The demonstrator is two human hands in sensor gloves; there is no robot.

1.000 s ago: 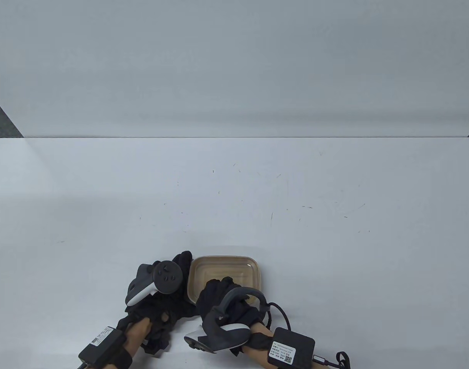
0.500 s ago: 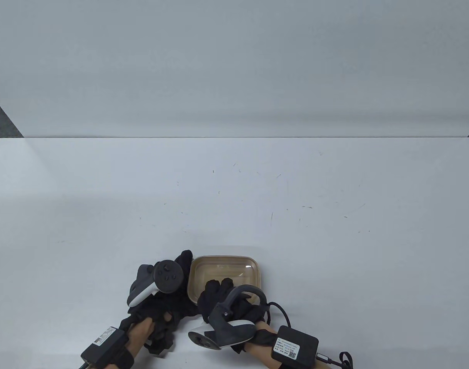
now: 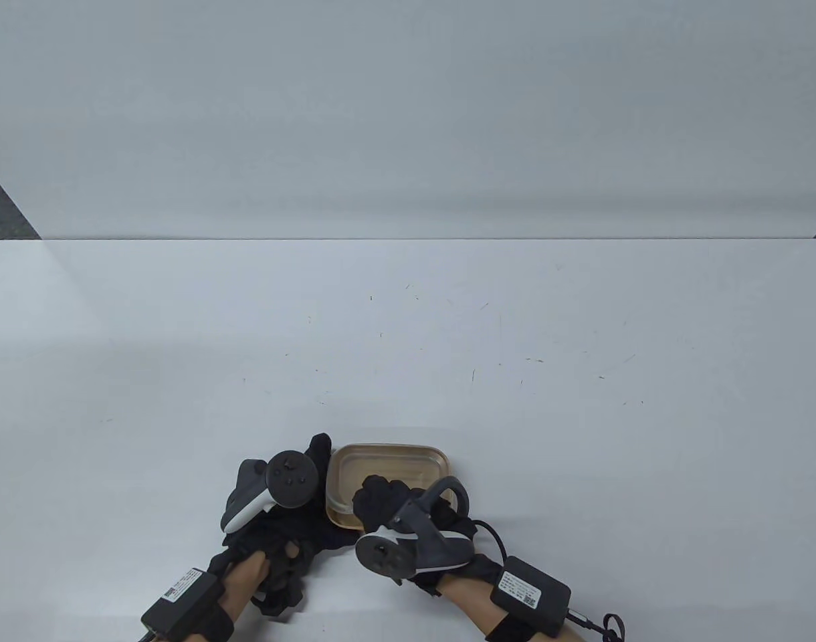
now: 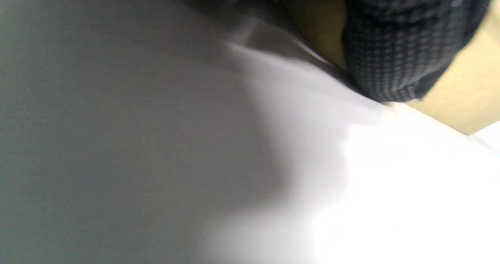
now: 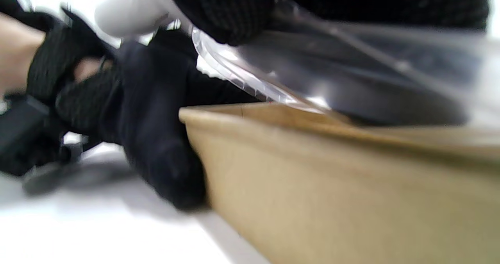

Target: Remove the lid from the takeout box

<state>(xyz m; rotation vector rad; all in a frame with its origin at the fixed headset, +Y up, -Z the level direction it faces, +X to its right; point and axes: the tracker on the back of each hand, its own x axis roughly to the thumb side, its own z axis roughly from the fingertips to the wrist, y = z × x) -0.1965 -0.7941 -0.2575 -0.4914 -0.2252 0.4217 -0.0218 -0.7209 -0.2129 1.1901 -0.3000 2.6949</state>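
Note:
A tan takeout box [image 3: 344,516] sits near the table's front edge, with a clear plastic lid [image 3: 388,465] on top. My left hand [image 3: 314,461] presses against the box's left side; in the left wrist view a gloved finger [image 4: 398,49] lies on the tan wall [image 4: 465,96]. My right hand [image 3: 381,501] grips the lid's near edge. In the right wrist view the clear lid [image 5: 312,76] tilts up off the box rim [image 5: 273,115], held by my right fingers [image 5: 226,10], with the left hand [image 5: 156,139] against the box's corner.
The white table [image 3: 408,334] stretches far and to both sides of the box. Black sensor boxes sit on both wrists [image 3: 180,595] [image 3: 532,588], and a cable trails from the right one.
My right hand has rolled and shifted right, and the lid's near edge has lifted off the box. The left hand has stayed against the box.

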